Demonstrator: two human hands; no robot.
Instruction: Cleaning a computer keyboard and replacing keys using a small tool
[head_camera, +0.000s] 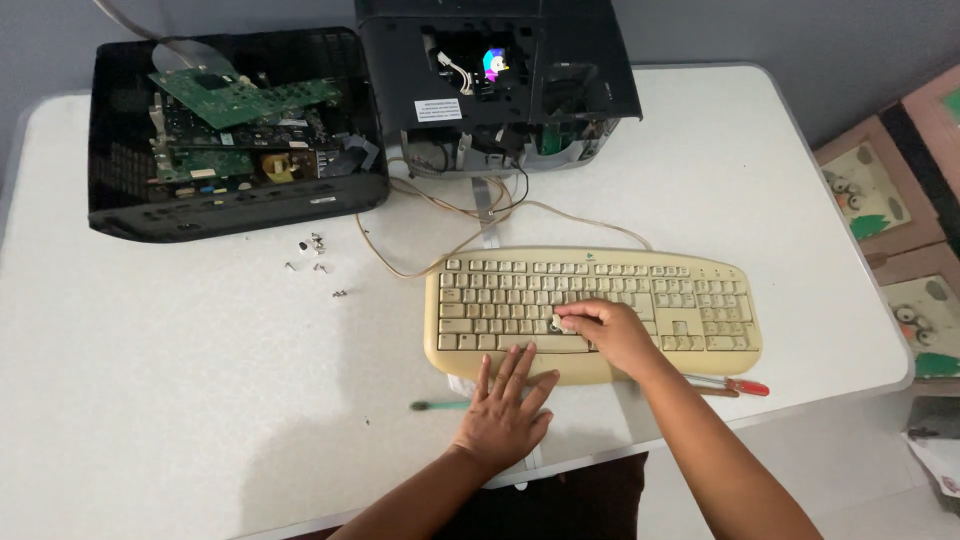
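- Altogether, one yellowed keyboard (600, 300) lies on the white table (200, 400), toward the near edge and right of centre, its cable (440, 255) looping away toward the back.
- Two hands work at it, both the person's own.
- Left hand (505, 405) lies flat, palm down, fingers spread and released; the fingertips touch the front lip of the keyboard, and nothing is grasped.
- Right hand (610, 330) rests on the lower key rows, fingers pinched on one small pale piece (560, 323); whether that is a loose key cap or a cloth scrap I cannot tell.
- Two opened black devices stand at the far side: a case (120, 190) on the left holding green circuit boards (245, 97), at least two of them, and another housing (590, 70) beside it, lid off.
- About six small screws (315, 250) lie scattered on the table in front of the left case.
- One red-handled screwdriver (735, 384) lies just beyond the right wrist, near the keyboard's front edge.
- One green-tipped thin tool (435, 405) lies left of the flat hand.
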